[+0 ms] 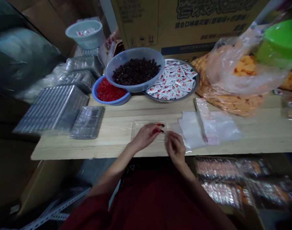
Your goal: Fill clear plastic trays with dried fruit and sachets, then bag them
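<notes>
A clear plastic tray (136, 127) lies on the wooden table in front of me, partly covered by my left hand (144, 137). The left fingers are pressed together over it. Small red pieces (158, 130) and dark pieces (163, 125) show right at those fingertips; whether they are pinched or lie in the tray I cannot tell. At the tray's right side my right hand (176, 147) is closed in a pinch, and what sits between its fingers is not clear. White plastic bags (191, 129) lie flat just beyond it.
Behind the tray stand a bowl of dark pieces (136, 72), a blue bowl of red pieces (111, 91) and a metal basin of small white packets (173, 81). Stacked clear trays (55, 108) are left, bagged orange pieces (232, 95) right. Another person's hand (111, 39) shows behind.
</notes>
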A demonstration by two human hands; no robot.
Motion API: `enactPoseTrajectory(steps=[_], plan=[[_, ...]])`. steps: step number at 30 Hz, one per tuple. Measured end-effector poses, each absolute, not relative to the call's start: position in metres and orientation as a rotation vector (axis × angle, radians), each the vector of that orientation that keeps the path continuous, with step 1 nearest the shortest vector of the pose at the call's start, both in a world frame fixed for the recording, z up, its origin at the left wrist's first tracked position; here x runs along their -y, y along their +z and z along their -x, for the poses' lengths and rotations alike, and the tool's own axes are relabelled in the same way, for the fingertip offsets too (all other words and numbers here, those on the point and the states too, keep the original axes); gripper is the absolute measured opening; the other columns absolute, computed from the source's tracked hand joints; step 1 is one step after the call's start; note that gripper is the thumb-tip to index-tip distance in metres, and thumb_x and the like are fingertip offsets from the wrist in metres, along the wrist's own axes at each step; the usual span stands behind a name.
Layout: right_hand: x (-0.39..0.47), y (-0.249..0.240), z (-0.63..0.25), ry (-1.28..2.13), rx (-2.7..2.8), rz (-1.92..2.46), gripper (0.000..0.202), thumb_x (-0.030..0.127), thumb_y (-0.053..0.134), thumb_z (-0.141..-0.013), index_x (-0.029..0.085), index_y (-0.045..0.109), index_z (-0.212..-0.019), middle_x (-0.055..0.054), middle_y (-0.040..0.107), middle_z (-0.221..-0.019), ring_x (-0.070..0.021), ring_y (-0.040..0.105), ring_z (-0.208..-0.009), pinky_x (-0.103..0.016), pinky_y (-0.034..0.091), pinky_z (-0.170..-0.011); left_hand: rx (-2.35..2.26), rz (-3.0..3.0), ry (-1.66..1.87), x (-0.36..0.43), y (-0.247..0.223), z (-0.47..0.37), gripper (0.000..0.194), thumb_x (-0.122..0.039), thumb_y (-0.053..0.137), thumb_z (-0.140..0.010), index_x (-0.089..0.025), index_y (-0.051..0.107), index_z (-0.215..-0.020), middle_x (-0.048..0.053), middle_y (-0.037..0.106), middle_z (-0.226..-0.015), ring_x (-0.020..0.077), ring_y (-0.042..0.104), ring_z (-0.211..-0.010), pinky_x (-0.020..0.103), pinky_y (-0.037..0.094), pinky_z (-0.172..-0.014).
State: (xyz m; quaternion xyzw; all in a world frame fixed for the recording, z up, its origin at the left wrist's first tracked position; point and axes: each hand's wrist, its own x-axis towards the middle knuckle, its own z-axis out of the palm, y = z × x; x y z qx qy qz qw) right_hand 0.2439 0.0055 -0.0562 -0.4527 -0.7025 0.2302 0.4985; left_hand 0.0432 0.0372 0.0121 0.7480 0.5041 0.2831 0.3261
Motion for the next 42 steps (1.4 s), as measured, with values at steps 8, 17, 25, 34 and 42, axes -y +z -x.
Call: enactPoseTrajectory(steps=[8,17,25,34,42], plan=[[-0.006,-0.057,-0.244,0.587,1.716,1.067,0.027,0.012,0.056,-0.097,0.025,0.068,-0.118,-0.011,0.065,-0.116,-0.0249,0.062,-0.114,-0.047,0.055,-0.096,-1.218,-2.132,0.835,-0.034,-0.009,-0.044,0.018,-0.030,0.064,-0.096,-0.023,0.070,-0.112,0.008,0.068,-0.114,0.0233,0.059,-0.118,0.041,0.049,-0.102],[-0.016,-0.056,-0.244,0.588,1.900,1.019,0.022,0.016,0.063,-0.095,0.026,0.071,-0.113,-0.010,0.064,-0.123,-0.0284,0.053,-0.127,-0.053,0.049,-0.106,-1.463,-2.140,0.718,-0.043,-0.012,-0.042,0.017,-0.026,0.060,-0.098,-0.022,0.076,-0.102,0.007,0.069,-0.099,0.0233,0.060,-0.099,0.043,0.048,-0.095],[-0.020,-0.028,-0.248,0.575,1.848,1.037,0.030,0.015,0.059,-0.096,0.028,0.069,-0.121,-0.010,0.063,-0.125,-0.0269,0.057,-0.124,-0.049,0.051,-0.103,-1.379,-2.042,0.899,-0.040,-0.007,-0.046,0.020,-0.024,0.056,-0.100,-0.024,0.075,-0.106,0.007,0.070,-0.101,0.0217,0.062,-0.100,0.040,0.049,-0.094],[-0.239,0.056,-0.234,0.276,2.261,1.115,0.034,0.007,0.060,-0.084,0.016,0.072,-0.114,-0.015,0.069,-0.120,-0.0307,0.058,-0.117,-0.046,0.045,-0.104,-1.508,-1.674,1.166,-0.038,0.008,-0.039,0.017,-0.029,0.058,-0.099,-0.021,0.073,-0.098,0.004,0.068,-0.091,0.0165,0.063,-0.082,0.029,0.049,-0.075],[-0.312,0.036,-0.214,0.302,2.407,1.218,0.012,0.012,0.062,-0.083,0.015,0.072,-0.088,-0.013,0.071,-0.105,-0.0251,0.058,-0.097,-0.036,0.043,-0.089,-1.584,-1.588,1.198,-0.021,0.001,-0.018,0.019,-0.034,0.057,-0.098,-0.024,0.072,-0.099,0.005,0.071,-0.093,0.0197,0.065,-0.088,0.033,0.051,-0.079]])
